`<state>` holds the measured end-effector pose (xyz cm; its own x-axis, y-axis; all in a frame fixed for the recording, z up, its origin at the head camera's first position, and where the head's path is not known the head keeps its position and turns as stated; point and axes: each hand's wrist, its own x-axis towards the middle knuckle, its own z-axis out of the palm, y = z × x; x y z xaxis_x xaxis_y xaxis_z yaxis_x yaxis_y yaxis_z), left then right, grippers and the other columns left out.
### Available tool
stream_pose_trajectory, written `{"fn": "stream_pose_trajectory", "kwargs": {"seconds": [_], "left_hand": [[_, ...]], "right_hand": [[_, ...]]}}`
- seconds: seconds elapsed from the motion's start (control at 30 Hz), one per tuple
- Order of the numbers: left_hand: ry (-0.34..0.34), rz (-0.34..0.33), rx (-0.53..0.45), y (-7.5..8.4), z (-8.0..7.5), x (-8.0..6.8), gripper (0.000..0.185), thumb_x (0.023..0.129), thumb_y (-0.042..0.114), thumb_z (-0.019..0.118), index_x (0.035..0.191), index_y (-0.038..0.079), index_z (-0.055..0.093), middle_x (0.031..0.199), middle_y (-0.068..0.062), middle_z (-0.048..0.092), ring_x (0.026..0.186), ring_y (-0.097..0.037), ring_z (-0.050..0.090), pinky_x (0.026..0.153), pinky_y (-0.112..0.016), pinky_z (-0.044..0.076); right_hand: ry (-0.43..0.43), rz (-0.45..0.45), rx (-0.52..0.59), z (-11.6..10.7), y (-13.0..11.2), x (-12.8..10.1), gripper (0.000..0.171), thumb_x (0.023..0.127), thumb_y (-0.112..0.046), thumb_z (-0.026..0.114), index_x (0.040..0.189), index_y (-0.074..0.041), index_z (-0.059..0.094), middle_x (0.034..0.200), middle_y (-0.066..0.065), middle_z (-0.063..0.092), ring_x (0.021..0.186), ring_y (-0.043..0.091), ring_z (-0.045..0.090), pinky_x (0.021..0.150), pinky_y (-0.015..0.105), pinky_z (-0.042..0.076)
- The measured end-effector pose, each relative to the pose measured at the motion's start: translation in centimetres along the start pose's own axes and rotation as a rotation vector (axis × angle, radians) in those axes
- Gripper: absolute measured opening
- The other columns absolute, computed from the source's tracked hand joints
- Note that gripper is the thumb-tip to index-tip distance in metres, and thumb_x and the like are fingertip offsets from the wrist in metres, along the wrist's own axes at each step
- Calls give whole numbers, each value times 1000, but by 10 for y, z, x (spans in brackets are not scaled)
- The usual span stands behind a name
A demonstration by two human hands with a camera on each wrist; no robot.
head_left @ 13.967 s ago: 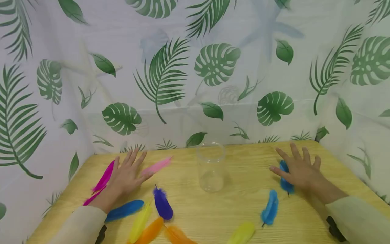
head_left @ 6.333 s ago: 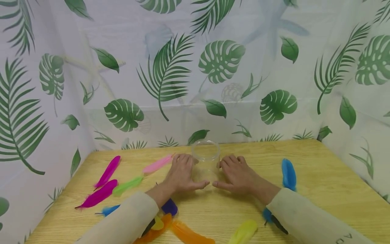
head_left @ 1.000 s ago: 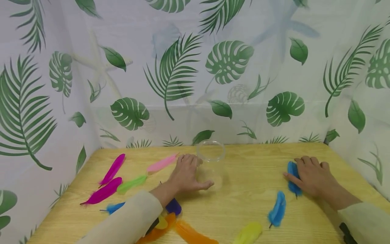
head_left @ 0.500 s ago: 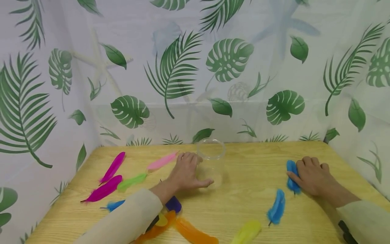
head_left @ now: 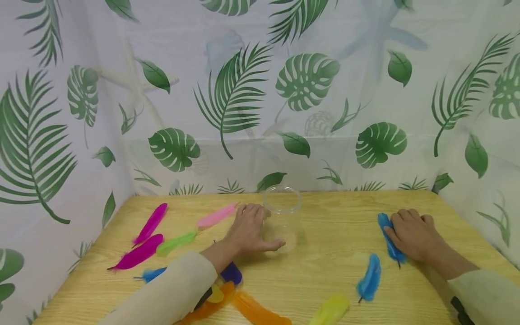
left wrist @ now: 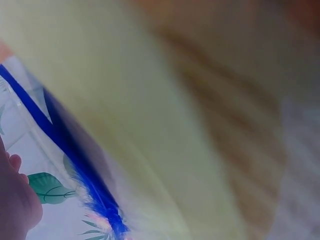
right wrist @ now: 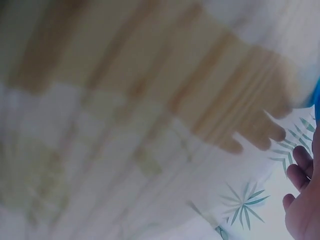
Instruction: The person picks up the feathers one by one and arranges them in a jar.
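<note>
A clear cylindrical container (head_left: 289, 225) stands upright at the middle of the table. My left hand (head_left: 248, 232) holds its left side, thumb in front and fingers curled behind. Off to the right, my right hand (head_left: 412, 234) pinches a blue feather (head_left: 387, 234) at the table's surface, the thumb lying over it. A second blue feather (head_left: 369, 277) lies nearer, beside that hand. In the left wrist view, a dark blue feather (left wrist: 65, 142) shows close to the camera. Only a sliver of blue feather (right wrist: 317, 95) appears at the right wrist view's edge.
Left of the container lie two magenta feathers (head_left: 138, 253), a pink one (head_left: 217, 215) and a green one (head_left: 175, 243). Orange feathers (head_left: 260, 309) and a yellow feather (head_left: 331, 310) lie in front. My left sleeve (head_left: 166, 291) covers part of others. A leaf-patterned cloth (head_left: 243, 171) encloses the table.
Both hands were at the container several seconds ago; the right has since gone to the blue feather. In the last second that feather turned slightly, its top going left. The left hand stays put.
</note>
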<state>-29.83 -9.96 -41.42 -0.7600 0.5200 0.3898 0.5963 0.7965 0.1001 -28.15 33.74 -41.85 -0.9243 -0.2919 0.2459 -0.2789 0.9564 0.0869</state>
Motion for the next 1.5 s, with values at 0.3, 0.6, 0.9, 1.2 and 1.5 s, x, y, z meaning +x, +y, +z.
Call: {"fn": "stream_pose_trajectory", "kwargs": {"seconds": [0.3,0.6,0.9,1.2,1.5], "left_hand": [[14,7,-10,-2,2,-2,75,76,72,66,116,9,59,115,-5,61,114,-24,51,100,-43,32],[-15,-6,-25,-1,-3,-5,77,77,71,66,119,6,60,118,-7,61,117,-26,51,103,-45,31],[-12,4,-57,2,3,-1,78,77,70,66,118,5,59,117,-6,60,117,-26,50,103,-45,31],[3,13,-4,3,1,-1,77,77,72,64,118,7,59,117,-5,60,116,-24,50,102,-43,32],[-8,4,-10,3,2,-1,77,78,72,64,119,7,58,118,-6,60,118,-25,50,103,-44,33]], "right_hand": [[-7,22,9,-3,-2,2,23,102,-25,52,97,-3,55,98,17,60,92,36,53,72,55,35],[76,145,309,-1,-10,5,39,106,-31,43,72,-13,49,61,0,45,57,17,42,65,42,23],[10,221,453,-11,-16,4,32,101,-29,56,90,0,65,71,1,59,61,15,49,56,31,38],[-9,234,477,-21,-8,11,38,97,-23,64,102,14,67,91,25,71,80,38,68,65,44,55],[-300,520,1075,-30,0,19,55,101,-7,54,141,24,32,102,29,68,83,24,73,75,38,60]]}}
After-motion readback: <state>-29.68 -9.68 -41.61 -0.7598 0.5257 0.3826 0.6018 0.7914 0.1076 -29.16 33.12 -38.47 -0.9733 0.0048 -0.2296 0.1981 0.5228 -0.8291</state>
